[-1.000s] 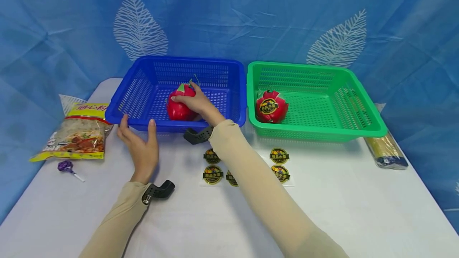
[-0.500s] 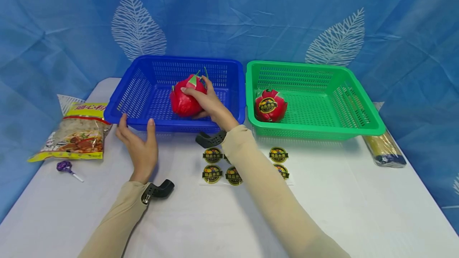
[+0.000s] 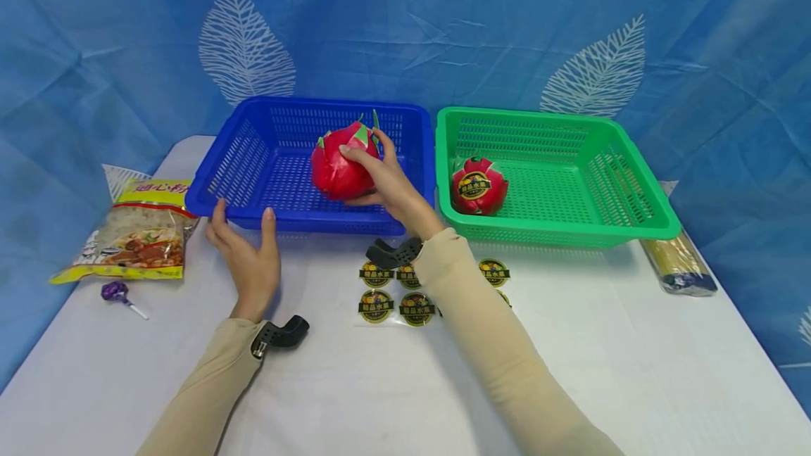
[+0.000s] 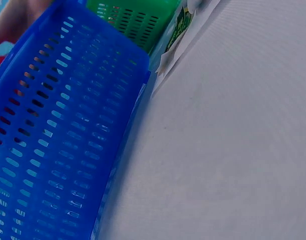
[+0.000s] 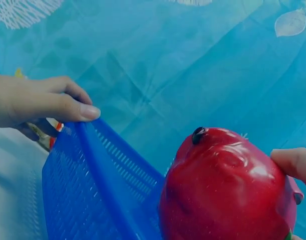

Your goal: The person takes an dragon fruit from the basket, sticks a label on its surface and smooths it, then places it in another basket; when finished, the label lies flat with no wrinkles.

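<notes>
In the head view my right hand grips a red dragon fruit with green-tipped scales, holding it in the right half of the blue basket. The right wrist view shows that fruit large, with fingertips against its side. My left hand rests with spread, relaxed fingers at the blue basket's near left corner; from the right wrist, the thumb of this left hand touches the rim. Another dragon fruit, bearing a round black-and-gold sticker, lies at the left of the green basket.
A sheet of round stickers lies before the baskets, partly under my right forearm. At the left are a food bag and a purple lollipop. A yellowish package lies right of the green basket. Behind hangs a blue curtain.
My right hand has lifted the dragon fruit and carried it rightward within the blue basket. More of the front stickers shows at the left. My left hand stays at the basket corner.
</notes>
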`<move>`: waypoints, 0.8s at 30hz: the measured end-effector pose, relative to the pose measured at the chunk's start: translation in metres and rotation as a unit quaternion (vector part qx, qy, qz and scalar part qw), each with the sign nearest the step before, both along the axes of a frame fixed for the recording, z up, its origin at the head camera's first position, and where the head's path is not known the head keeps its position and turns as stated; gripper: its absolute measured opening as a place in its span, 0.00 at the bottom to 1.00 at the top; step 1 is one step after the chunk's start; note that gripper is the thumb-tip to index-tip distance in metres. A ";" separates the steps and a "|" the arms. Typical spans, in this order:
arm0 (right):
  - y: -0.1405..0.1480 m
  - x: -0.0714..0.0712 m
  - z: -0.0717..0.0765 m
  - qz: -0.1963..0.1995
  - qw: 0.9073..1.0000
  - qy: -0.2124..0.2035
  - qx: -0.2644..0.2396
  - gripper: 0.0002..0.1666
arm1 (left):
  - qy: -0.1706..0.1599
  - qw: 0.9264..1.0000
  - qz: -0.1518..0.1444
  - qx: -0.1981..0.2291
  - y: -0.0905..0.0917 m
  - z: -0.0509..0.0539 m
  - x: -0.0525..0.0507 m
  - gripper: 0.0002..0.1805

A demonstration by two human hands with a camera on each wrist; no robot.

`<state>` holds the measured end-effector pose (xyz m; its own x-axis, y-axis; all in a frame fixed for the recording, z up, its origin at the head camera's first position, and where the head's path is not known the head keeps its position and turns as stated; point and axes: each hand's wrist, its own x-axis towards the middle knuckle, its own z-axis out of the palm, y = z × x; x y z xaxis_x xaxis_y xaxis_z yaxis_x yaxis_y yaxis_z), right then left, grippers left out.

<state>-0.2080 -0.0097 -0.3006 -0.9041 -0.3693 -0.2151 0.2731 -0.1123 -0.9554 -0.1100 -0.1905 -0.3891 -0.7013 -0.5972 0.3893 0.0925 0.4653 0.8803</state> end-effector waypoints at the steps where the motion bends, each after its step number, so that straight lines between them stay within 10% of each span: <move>1: 0.002 0.001 0.001 0.001 1.000 0.004 -0.005 0.47 | 0.000 1.000 0.000 -0.001 0.000 0.000 0.000 0.39; 24: 0.069 0.045 0.008 0.048 0.993 0.097 -0.046 0.41 | 0.003 1.000 0.001 0.002 0.000 0.000 0.000 0.38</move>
